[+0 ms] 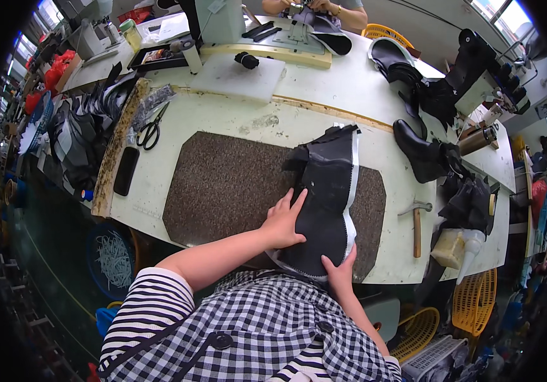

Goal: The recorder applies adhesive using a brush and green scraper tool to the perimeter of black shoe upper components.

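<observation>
A black leather boot upper (322,216) with a white strip along its right edge lies over a dark speckled mat (222,184) on the table. My left hand (284,221) rests flat on the upper's left side, fingers spread. At the lower right edge, my right hand (342,270) grips the upper with its thumb on top; the other fingers are partly hidden beneath it. Loose black flaps (305,156) stick out at the upper's far end.
Scissors (152,130) and a black phone (126,171) lie left of the mat. To the right are a hammer (417,229), a black boot (416,151) and a glue bottle (470,249). Across the table, a person's hands (311,6) work at a machine. A white board (238,76) lies nearer.
</observation>
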`<action>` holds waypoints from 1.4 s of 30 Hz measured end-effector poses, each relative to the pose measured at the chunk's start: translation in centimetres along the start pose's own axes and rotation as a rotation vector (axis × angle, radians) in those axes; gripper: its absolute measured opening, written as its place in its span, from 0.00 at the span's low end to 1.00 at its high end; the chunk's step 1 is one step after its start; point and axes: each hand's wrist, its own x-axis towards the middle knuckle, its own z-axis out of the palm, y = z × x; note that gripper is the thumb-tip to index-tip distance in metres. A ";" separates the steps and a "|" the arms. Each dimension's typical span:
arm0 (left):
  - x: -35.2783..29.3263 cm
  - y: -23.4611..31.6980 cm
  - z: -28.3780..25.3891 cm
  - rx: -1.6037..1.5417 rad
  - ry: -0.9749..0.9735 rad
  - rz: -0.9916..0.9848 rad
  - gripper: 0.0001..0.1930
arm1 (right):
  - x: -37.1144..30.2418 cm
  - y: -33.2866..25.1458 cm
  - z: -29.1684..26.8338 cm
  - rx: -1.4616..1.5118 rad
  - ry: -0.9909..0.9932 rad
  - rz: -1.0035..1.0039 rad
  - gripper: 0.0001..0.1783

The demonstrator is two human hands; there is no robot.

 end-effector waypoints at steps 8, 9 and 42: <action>-5.9 0.4 4.4 0.539 0.073 0.248 0.36 | 0.5 -7.1 -2.4 -0.682 0.118 -0.480 0.47; -6.1 -0.3 5.3 0.677 0.145 0.337 0.34 | 1.0 -8.4 -2.3 -0.697 0.122 -0.630 0.44; -3.3 -3.5 6.0 -0.004 0.528 0.405 0.23 | 8.1 -6.4 1.7 -0.922 -0.227 -0.757 0.44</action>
